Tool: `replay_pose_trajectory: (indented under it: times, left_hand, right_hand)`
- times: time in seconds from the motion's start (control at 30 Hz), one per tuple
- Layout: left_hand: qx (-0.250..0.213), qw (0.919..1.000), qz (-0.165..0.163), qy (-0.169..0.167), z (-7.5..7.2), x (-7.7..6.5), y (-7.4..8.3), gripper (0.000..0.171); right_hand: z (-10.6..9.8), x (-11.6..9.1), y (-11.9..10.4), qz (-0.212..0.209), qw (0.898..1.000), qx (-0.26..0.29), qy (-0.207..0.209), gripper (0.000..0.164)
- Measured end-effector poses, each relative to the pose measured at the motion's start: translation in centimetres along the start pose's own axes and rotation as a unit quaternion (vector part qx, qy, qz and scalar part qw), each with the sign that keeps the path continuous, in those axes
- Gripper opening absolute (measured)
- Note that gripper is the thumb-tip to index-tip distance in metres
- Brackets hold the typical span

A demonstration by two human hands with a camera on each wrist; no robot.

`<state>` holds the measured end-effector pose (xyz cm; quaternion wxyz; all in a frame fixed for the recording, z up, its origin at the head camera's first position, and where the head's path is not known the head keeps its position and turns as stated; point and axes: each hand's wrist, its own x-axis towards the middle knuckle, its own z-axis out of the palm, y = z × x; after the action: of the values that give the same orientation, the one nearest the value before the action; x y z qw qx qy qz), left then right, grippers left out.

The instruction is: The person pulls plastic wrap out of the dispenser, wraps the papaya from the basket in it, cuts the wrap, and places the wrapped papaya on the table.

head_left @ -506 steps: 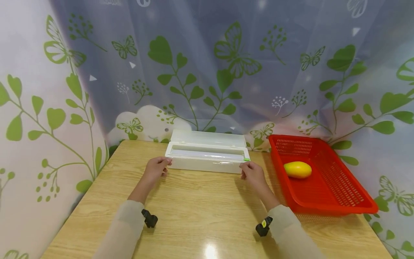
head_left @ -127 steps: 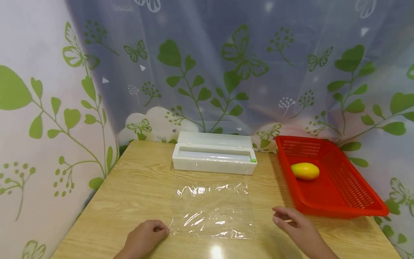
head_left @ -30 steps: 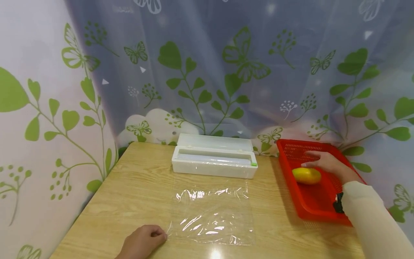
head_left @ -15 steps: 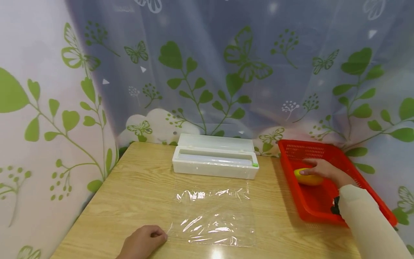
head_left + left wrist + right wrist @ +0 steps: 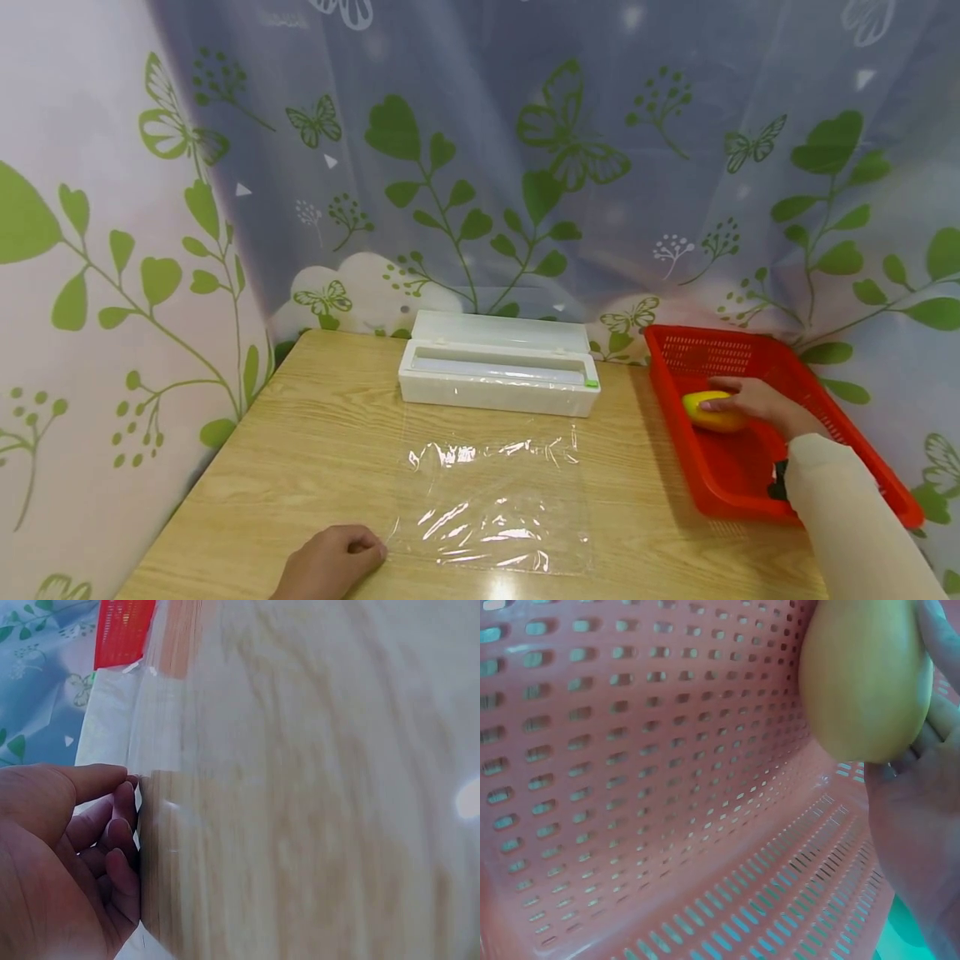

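Observation:
A sheet of clear plastic wrap lies over the wooden table, drawn toward the front from a white dispenser box with its lid raised. My left hand pinches the sheet's near left corner between thumb and finger; the left wrist view shows that hand beside the film with the other fingers curled. Inside the red basket, my right hand grips a yellow mango, thumb on the near side. In the right wrist view the mango is against the fingers, close to the basket's slotted wall.
The wooden table runs from the patterned back curtain to the front of the view. The dispenser's raised lid stands near the curtain. A green tab shows at the box's right end.
Long before, both hands were at the box and no sheet was drawn out. Over the last second my right hand has come down onto the mango and gripped it; the left hand has stayed put.

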<state>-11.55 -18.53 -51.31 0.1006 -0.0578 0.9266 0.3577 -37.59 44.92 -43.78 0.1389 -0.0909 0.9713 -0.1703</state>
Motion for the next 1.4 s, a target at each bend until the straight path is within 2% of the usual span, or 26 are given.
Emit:
replay_pose_trajectory:
  times: [0.23,0.47,0.6,0.87,1.0,1.2,1.4]
  left_hand:
    - [-0.004,1.0000,0.006,-0.006,0.2,0.2,0.2,0.016]
    - [0.015,0.9998,-0.007,0.015,-0.1,-0.1,0.1,0.011]
    - [0.009,0.9998,-0.008,0.016,-0.2,-0.2,0.1,0.011]
    - [0.009,0.9999,-0.012,0.005,0.0,0.0,0.3,0.015]
    - [0.010,0.9999,-0.011,0.003,0.0,0.0,0.4,0.014]
    - [0.007,0.9999,-0.011,0.002,0.0,0.0,0.5,0.014]
    - [0.006,0.9999,-0.009,0.006,0.0,-0.2,0.6,0.012]
  right_hand:
    - [0.0,-0.3,0.5,0.015,1.000,0.009,-0.006,0.090]
    - [0.6,0.0,-0.3,0.020,0.999,0.034,-0.022,0.093]
    - [0.8,0.1,-0.4,0.022,0.999,0.034,-0.017,0.092]
    - [0.5,-0.3,-0.4,0.012,0.999,0.029,0.022,0.086]
    - [0.1,-0.5,-0.5,0.016,0.998,0.045,0.029,0.084]
    - [-1.1,-0.9,-1.1,0.024,0.995,0.085,0.047,0.086]
    - [-2.7,-1.8,-1.6,0.009,0.993,0.087,0.075,0.081]
